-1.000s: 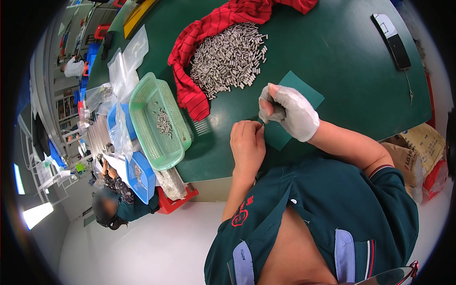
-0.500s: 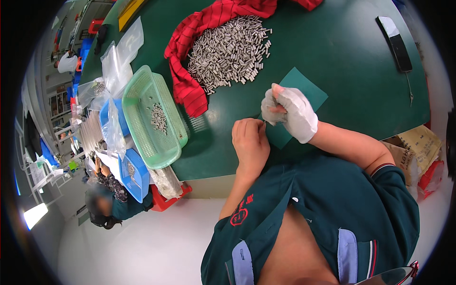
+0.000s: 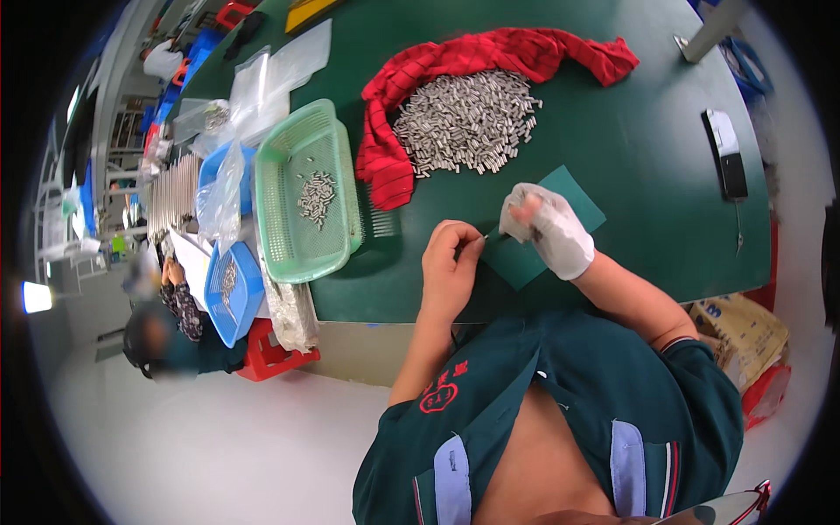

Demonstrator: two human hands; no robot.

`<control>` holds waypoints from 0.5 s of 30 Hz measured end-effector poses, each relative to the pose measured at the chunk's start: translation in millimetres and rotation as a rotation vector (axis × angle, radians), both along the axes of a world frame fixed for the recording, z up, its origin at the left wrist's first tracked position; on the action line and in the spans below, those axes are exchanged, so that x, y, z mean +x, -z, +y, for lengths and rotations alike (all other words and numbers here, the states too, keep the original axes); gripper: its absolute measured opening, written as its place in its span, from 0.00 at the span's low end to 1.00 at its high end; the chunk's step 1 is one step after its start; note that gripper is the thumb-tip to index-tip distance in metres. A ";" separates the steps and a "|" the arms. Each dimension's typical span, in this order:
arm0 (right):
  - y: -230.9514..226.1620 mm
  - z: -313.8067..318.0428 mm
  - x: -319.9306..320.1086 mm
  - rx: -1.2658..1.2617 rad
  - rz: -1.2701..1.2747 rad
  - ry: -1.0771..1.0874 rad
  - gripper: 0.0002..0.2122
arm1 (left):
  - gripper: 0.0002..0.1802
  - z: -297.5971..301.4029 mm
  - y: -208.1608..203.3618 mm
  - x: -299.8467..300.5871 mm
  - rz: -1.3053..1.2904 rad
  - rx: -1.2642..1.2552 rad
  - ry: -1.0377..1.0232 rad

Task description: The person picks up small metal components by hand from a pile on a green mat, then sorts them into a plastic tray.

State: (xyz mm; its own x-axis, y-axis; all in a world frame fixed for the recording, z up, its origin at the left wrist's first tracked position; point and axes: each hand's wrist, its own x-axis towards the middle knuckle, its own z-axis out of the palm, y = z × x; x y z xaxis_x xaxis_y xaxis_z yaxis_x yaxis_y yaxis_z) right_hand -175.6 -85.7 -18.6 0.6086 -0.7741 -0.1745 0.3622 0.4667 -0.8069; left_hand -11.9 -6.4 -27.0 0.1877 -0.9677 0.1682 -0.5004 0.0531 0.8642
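Over the near part of the green table (image 3: 630,114), my bare left hand (image 3: 451,267) is closed in a pinch. A tiny shiny tip, apparently a small metal pin (image 3: 486,235), shows at its fingertips. Just right of it, my right hand (image 3: 549,234) wears a white glove with bare skin at the thumb; its fingers are curled, and what lies inside them is hidden. Beneath the gloved hand is a flat dark-green sheet (image 3: 525,267). Beyond both hands lies a big heap of short metal pins (image 3: 472,118), bordered by a red striped cloth (image 3: 389,179).
A light-green basket (image 3: 306,249) with some pins stands left. Beside it are blue trays (image 3: 219,324), clear plastic bags (image 3: 262,96) and long metal rods (image 3: 175,197). A black-and-white phone-like device (image 3: 726,157) lies right. Another person (image 3: 179,337) sits at the left.
My view has shifted, so the heap, cloth and basket appear further right in the picture. My two hands are slightly further apart, and the gloved thumb has lowered.
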 end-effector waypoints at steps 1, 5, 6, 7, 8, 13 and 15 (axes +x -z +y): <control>-3.7 -2.1 -0.3 -0.052 0.174 -0.057 0.13 | 0.05 -0.3 -0.6 4.9 0.191 -0.001 0.013; -21.5 8.4 8.0 -0.157 0.274 -0.253 0.08 | 0.03 11.0 -10.5 15.1 0.506 -0.058 0.024; -20.1 10.1 10.8 -0.178 0.258 -0.246 0.07 | 0.04 10.7 -12.8 15.8 0.554 -0.062 0.034; -19.5 11.4 11.2 -0.185 0.274 -0.263 0.07 | 0.04 12.0 -13.2 16.1 0.553 -0.074 0.030; -19.7 11.9 11.6 -0.193 0.290 -0.280 0.07 | 0.04 13.1 -13.6 16.4 0.536 -0.077 0.043; -15.3 13.0 11.8 -0.246 0.310 -0.304 0.07 | 0.03 16.2 -15.7 12.9 0.410 -0.128 0.079; -14.0 12.1 10.3 -0.285 0.328 -0.326 0.08 | 0.03 16.0 -20.4 11.0 0.297 -0.134 0.097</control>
State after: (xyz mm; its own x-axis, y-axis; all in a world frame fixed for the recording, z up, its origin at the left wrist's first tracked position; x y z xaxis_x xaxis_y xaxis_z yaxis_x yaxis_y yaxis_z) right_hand -165.2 -73.6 -4.6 0.7742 -0.5983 -0.2064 -0.0569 0.2591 -0.9642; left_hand -0.9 9.6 -6.6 0.1560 -0.9564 0.2469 -0.2145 0.2112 0.9536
